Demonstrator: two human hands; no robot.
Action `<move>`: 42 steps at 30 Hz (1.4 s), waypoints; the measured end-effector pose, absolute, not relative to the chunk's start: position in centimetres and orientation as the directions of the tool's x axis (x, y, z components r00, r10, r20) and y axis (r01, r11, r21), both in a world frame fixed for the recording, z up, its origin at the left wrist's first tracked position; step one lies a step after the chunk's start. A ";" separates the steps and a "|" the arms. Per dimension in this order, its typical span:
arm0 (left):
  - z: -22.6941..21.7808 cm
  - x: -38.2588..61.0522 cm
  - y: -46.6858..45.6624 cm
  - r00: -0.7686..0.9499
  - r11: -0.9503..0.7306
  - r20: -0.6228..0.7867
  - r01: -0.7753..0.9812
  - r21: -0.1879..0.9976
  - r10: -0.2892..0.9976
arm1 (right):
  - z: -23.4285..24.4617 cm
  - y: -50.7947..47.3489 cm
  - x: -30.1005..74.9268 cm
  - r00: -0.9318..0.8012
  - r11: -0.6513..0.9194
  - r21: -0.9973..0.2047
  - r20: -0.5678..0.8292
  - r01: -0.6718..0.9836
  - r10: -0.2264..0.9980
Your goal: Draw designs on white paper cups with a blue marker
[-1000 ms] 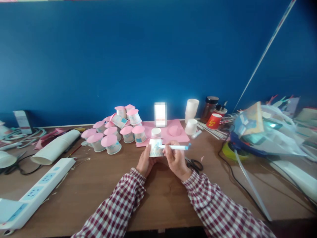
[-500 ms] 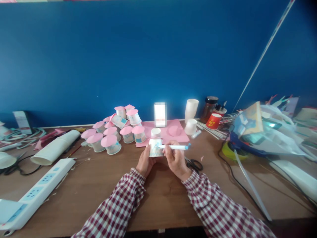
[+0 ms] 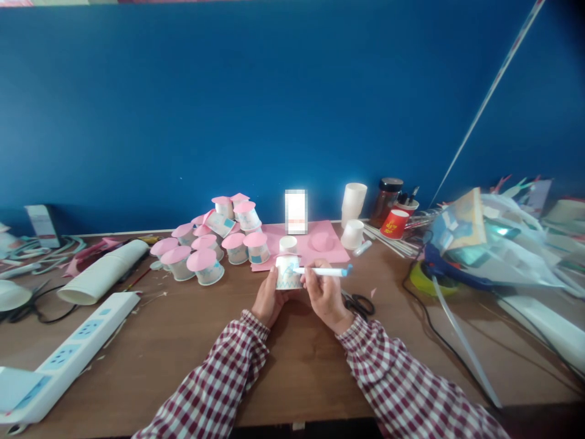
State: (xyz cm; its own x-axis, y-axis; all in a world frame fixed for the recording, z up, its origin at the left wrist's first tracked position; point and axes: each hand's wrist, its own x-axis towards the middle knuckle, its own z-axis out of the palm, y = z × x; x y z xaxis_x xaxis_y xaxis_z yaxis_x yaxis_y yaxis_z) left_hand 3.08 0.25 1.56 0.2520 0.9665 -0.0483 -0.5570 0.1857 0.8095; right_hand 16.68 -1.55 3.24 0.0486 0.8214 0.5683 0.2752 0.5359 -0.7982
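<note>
My left hand (image 3: 269, 299) grips a white paper cup (image 3: 287, 277) with its rim downward, thumb on its left side. Light-blue lines and a zigzag band are drawn on the cup's wall. Between the fingers of my right hand (image 3: 323, 294) is a white marker with a light-blue end (image 3: 331, 272), its tip at the cup's wall. Just behind the held cup is another white cup (image 3: 287, 245). Pink paper (image 3: 336, 250) lies beyond, with a pink paper cone (image 3: 322, 241) on it. To the left, several cups with pink cone tops (image 3: 204, 259) are grouped together.
Black-handled scissors (image 3: 361, 305) lie close to my right wrist. A white power strip (image 3: 73, 347) and a row of nested cups (image 3: 103, 271) are at left. At right are a red cup (image 3: 393, 224), a blue glue gun (image 3: 452, 268) with its cord, and plastic bags (image 3: 512, 231).
</note>
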 end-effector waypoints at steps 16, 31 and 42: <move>1.8 3.1 0.1 0.257 0.177 -0.039 -0.538 0.824 0.966 | 3.4 -1.7 16.6 0.029 0.547 -0.788 0.577 0.282 0.816; 1.6 3.1 0.2 0.270 0.169 -0.027 -0.521 0.837 0.963 | 3.7 -1.8 16.6 0.014 0.562 -0.771 0.593 0.301 0.805; 1.8 3.1 0.2 0.254 0.184 -0.051 -0.534 0.825 0.966 | 3.1 -1.5 16.7 0.051 0.544 -0.796 0.575 0.264 0.817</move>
